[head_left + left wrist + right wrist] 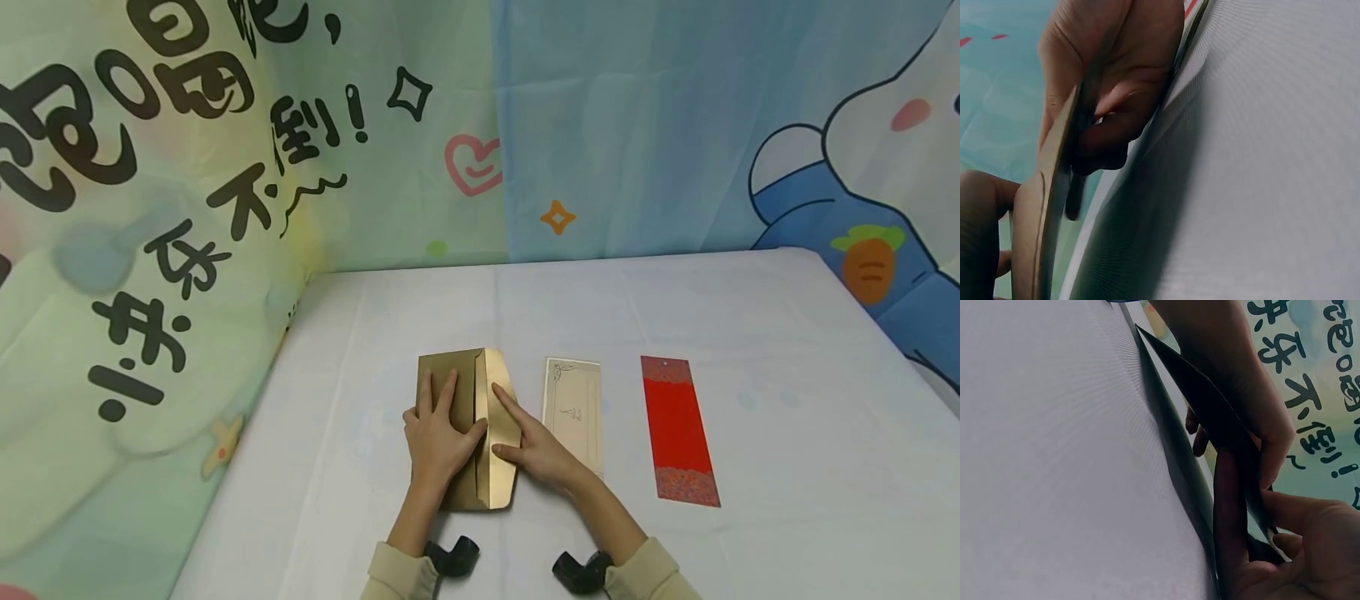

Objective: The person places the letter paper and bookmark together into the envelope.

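A gold envelope lies on the white table, its flap opened to the right and lifted a little. My left hand presses flat on the envelope body with straight fingers. My right hand holds the flap, with the index finger along its top, the thumb on it and a finger under it. In the right wrist view the raised flap stands off the table with a right-hand finger beneath. The left wrist view shows the flap edge beside my left hand.
A cream printed card lies just right of the envelope, and a long red card lies further right. Printed cloth backdrops close off the left and rear sides. Black wrist cameras sit at both cuffs.
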A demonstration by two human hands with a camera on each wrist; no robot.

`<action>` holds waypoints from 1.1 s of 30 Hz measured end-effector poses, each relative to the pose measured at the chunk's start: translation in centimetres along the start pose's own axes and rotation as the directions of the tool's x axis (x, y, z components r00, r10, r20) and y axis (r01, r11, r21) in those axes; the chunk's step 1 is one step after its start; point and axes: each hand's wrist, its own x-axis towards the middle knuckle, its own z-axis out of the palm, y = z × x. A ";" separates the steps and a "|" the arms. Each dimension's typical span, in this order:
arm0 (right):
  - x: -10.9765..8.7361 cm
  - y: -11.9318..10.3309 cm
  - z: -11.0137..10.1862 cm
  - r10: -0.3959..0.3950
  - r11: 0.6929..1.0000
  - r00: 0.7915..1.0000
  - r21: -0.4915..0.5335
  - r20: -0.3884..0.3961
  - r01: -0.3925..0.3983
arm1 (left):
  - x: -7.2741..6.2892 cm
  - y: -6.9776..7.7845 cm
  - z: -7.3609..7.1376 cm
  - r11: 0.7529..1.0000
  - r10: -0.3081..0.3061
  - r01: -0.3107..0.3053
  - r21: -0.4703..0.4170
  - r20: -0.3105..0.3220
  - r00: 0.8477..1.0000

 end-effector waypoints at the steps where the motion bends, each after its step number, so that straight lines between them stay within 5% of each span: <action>1: 0.0 -0.1 0.0 0.002 1.000 1.000 -0.012 -0.007 -0.003 | 0.0 0.0 0.0 1.000 -0.002 0.002 0.001 0.000 1.000; 4: -0.4 -0.8 -0.1 0.021 0.993 0.997 -0.114 -0.070 -0.029 | 0.0 0.0 0.2 1.000 -0.013 0.013 0.001 0.005 1.000; 7: -1.3 -1.7 -0.5 -0.017 0.943 0.973 -0.326 -0.230 -0.061 | -0.2 0.0 0.4 1.000 -0.021 0.021 -0.004 0.011 1.000; 10: -2.5 -2.5 -1.6 -0.106 0.829 0.898 -0.537 -0.427 -0.158 | -0.3 0.1 0.5 1.000 -0.025 0.025 -0.006 0.019 1.000; 14: -4.0 -1.9 -3.4 -0.159 0.727 0.793 -0.614 -0.588 -0.309 | -0.2 0.0 0.4 1.000 -0.021 0.021 0.010 -0.001 1.000; 16: -4.4 -1.1 -4.0 -0.145 0.700 0.774 -0.617 -0.616 -0.361 | -0.1 -0.2 0.5 1.000 -0.009 0.010 0.020 -0.025 1.000; 19: -4.6 0.0 -4.5 -0.134 0.662 0.781 -0.642 -0.610 -0.388 | -0.1 -0.3 0.5 0.999 0.010 -0.008 0.031 -0.049 0.999; 24: -4.5 1.0 -4.8 -0.145 0.641 0.790 -0.665 -0.596 -0.384 | -0.1 -0.6 0.8 0.999 0.022 -0.020 0.038 -0.056 0.998; 33: -4.3 1.0 -5.0 -0.139 0.705 0.752 -0.598 -0.644 -0.382 | -0.2 -0.6 0.9 0.998 0.032 -0.028 0.053 -0.066 0.997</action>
